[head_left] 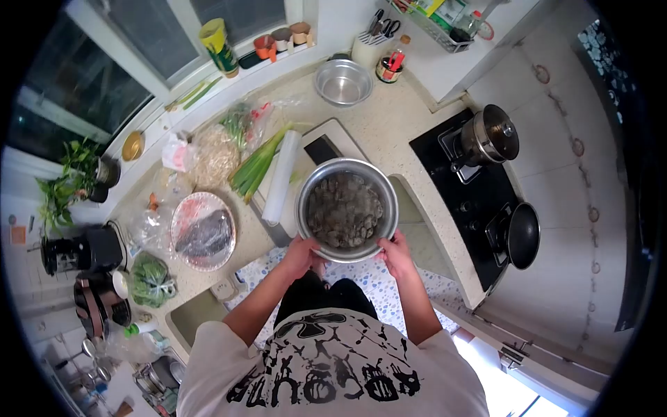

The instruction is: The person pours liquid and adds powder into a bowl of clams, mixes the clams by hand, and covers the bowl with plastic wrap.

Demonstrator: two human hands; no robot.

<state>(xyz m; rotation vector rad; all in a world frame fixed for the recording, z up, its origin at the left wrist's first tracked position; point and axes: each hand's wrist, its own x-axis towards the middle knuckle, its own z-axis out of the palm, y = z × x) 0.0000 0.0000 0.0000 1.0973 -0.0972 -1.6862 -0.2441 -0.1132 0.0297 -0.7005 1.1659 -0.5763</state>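
Note:
Between my two hands is a round metal bowl [303, 226], held by its rim in front of my body. Inside it lie many dark grey-brown pieces that look like clams [345, 208], seemingly in water. My left hand [300, 256] grips the near left side of the rim, its fingers partly hidden under the bowl. On the near right side, my right hand [397, 254] is closed on the rim. A white roll [283, 177], perhaps plastic wrap, and green leafy stalks [260, 165] lie just left of the bowl, beside a cutting board [337, 135].
A plate [231, 244] with a wrapped fish-like item and bagged greens [151, 279] stand on the left counter. An empty-looking metal basin [343, 82] is at the back. On the right, the stove [462, 198] carries a lidded pot [491, 134] and a frying pan [523, 236].

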